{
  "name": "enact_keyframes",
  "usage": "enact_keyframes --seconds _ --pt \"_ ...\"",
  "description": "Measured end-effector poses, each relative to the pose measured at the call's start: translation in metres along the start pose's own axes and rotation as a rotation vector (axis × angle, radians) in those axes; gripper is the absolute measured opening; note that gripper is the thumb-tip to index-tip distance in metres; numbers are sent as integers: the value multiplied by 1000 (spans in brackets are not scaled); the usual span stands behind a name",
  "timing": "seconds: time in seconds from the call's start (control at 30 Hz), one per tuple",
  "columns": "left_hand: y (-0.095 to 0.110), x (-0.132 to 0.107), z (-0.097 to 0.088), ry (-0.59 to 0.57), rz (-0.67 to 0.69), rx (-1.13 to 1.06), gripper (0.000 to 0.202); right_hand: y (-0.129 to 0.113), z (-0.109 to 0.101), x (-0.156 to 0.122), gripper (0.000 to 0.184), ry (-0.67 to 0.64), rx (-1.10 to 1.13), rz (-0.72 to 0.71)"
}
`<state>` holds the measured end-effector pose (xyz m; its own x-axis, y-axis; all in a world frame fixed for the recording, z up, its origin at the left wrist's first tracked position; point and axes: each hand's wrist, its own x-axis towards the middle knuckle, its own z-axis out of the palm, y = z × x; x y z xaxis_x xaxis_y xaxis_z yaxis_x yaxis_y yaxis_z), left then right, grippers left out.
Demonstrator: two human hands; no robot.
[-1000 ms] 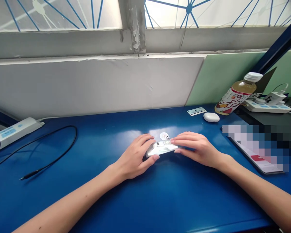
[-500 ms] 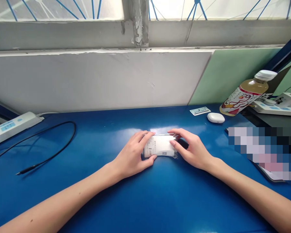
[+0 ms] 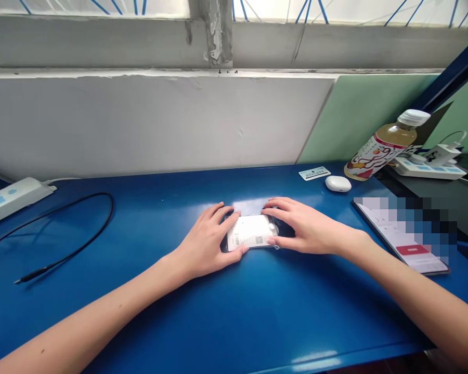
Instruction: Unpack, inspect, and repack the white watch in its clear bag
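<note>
A small flat white package in clear plastic wrap lies on the blue table in the middle of the view. Small print and a square code show on its face. My left hand grips its left end, thumb at the near edge and fingers over the far side. At the right end my right hand has its thumb on the near corner and its fingers at the far edge. Both ends of the package are partly hidden by the hands.
A black cable and a white power strip lie at left. At right are a card, a white earbud case, a leaning drink bottle, a phone-like device with a lit screen and another power strip.
My right thumb has slid from the package's face to its near corner, and the right fingers have spread. The view has shifted slightly, so the table's front edge shows.
</note>
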<state>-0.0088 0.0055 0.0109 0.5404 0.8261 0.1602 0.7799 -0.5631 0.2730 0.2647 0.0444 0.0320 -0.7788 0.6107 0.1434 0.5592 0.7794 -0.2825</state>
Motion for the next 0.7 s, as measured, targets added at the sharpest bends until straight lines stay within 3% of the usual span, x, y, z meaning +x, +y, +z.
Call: enact_keyframes --seconds 0.1,0.3,0.5,0.7 --pt "-4 2 -2 -22 26 9 71 0 6 1 60 28 20 10" --pt "-6 4 1 3 66 33 69 -3 28 -5 57 207 127 53" --pt "-3 2 1 12 58 33 67 -9 32 -7 54 181 145 -4" --pt "-4 0 1 29 61 27 64 -16 35 -1 45 235 170 83"
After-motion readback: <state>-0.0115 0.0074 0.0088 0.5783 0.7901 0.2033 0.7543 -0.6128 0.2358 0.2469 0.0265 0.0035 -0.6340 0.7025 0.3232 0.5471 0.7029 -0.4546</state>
